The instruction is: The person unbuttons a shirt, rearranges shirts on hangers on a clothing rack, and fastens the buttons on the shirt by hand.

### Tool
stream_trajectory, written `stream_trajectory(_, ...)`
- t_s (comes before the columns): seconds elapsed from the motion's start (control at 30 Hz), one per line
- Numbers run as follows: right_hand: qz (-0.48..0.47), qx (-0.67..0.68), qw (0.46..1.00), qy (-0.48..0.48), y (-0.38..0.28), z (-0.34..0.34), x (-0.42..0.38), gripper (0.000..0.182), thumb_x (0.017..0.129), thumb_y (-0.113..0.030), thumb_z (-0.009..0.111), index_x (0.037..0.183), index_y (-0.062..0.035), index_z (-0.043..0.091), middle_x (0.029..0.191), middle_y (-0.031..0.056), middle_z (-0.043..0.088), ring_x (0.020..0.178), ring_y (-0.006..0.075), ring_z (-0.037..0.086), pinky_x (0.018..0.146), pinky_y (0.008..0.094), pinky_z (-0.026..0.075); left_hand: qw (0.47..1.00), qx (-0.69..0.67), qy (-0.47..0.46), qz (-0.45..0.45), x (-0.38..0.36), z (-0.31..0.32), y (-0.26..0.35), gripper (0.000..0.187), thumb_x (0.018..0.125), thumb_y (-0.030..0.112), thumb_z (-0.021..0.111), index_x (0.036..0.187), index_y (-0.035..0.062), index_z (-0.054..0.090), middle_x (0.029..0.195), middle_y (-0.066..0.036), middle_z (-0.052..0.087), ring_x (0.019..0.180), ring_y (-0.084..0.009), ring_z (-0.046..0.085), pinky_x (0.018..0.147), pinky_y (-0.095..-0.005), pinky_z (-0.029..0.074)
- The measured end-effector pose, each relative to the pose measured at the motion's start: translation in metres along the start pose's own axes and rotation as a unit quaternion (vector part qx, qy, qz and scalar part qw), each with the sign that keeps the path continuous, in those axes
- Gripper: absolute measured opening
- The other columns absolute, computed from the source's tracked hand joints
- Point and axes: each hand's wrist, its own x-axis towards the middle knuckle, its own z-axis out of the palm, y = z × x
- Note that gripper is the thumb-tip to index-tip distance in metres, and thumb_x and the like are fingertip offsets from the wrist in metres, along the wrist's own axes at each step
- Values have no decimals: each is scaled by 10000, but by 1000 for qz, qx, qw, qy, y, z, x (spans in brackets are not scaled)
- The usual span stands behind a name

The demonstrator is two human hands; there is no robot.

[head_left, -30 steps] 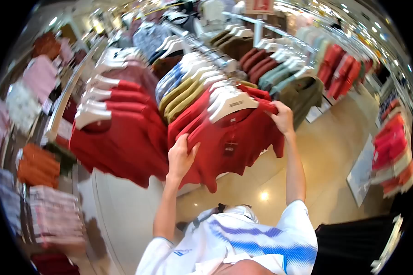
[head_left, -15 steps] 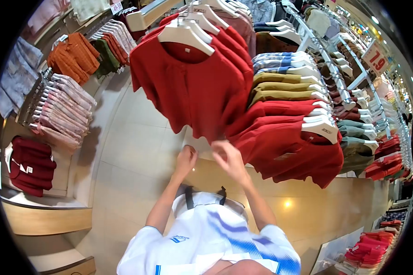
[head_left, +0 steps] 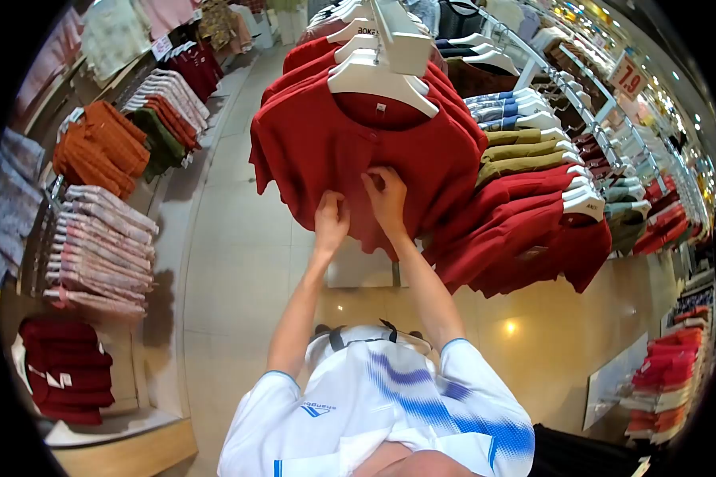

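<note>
With both the left hand (head_left: 330, 219) and right hand (head_left: 387, 199) pinching the front of the red shirt (head_left: 358, 151), fingers closed on its cloth, it seems best to tug gently so it stays on the white hanger (head_left: 378, 79).

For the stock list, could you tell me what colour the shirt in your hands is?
Red shirt, on a white hanger; head view.

Glossy beige tiled floor (head_left: 239, 238) between clothing racks (head_left: 581, 103).
</note>
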Motion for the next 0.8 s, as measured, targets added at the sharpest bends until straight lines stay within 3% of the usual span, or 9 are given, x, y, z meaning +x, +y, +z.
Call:
stream_trajectory(0.1, 72, -13, 997, -23, -27, -2, -8, 136, 810, -29, 680, 936, -43, 632, 877, 124, 594, 772, 275, 575, 681, 363, 460, 998, -63, -11, -10, 22, -20, 7, 77, 862, -17, 598, 920, -3, 549, 781, -121, 585, 648, -197, 577, 592, -324, 447)
stream_trajectory(0.17, 13, -47, 999, -11, -36, -2, -17, 158, 786, -20, 681, 933, -49, 632, 904, 115, 595, 813, 288, 573, 715, 375, 455, 992, -118, -34, -37, 35, -30, 26, 131, 846, 6, 633, 915, -48, 536, 871, -146, 584, 690, -288, 591, 606, -375, 454)
stream_trajectory(0.23, -65, -131, 989, -4, -42, -3, -27, 235, 716, 1, 680, 937, -68, 640, 1008, 86, 589, 938, 309, 552, 792, 398, 435, 987, -156, -33, -14, 46, -24, 38, 213, 844, 58, 675, 945, -63, 531, 886, -140, 569, 716, -288, 587, 635, -375, 473)
stream_trajectory(0.3, -76, -127, 989, 28, -47, 0, -33, 290, 677, 12, 696, 950, -73, 650, 1065, 86, 577, 975, 310, 541, 822, 396, 435, 990, -112, -7, 82, 52, -20, 45, 272, 835, 94, 696, 962, -73, 523, 901, -150, 560, 753, -301, 596, 651, -375, 487)
stream_trajectory(0.43, -78, -119, 989, 45, -57, -7, -35, 293, 682, 34, 703, 953, -68, 655, 1100, 101, 567, 1021, 311, 534, 855, 397, 444, 988, -124, -82, 32, 55, -13, 34, 186, 857, 51, 625, 964, -76, 542, 889, -213, 544, 755, -375, 586, 614, -405, 460)
stream_trajectory(0.5, -44, -41, 998, 13, -59, -10, -35, 228, 727, 53, 677, 932, -46, 657, 1171, 133, 548, 1057, 307, 562, 889, 380, 464, 989, -118, -79, 31, 54, -13, 34, 140, 861, 8, 578, 971, -75, 553, 865, -239, 550, 710, -394, 563, 603, -411, 449)
stream_trajectory(0.57, -12, 6, 1000, 16, -61, -15, -29, 206, 775, 56, 666, 960, -32, 648, 1129, 142, 567, 1053, 278, 596, 852, 352, 495, 992, -114, -59, -10, 53, -17, 39, 149, 852, -18, 564, 988, -77, 553, 828, -239, 580, 660, -369, 563, 592, -391, 451)
stream_trajectory(0.67, 0, 24, 994, 103, -55, -15, -14, 236, 836, 47, 641, 1063, -11, 609, 949, 118, 608, 779, 195, 668, 643, 288, 521, 992, -111, -44, -42, 52, -17, 44, 191, 835, -45, 546, 1024, -70, 555, 792, -207, 603, 611, -276, 552, 578, -355, 448)
stream_trajectory(0.8, 82, 46, 994, 61, -52, -15, -6, 198, 840, 8, 658, 1032, -33, 634, 867, 89, 623, 709, 181, 656, 598, 289, 510, 994, -104, -6, -39, 51, -8, 40, 225, 827, -59, 538, 1051, -63, 547, 778, -164, 614, 595, -198, 532, 577, -313, 449)
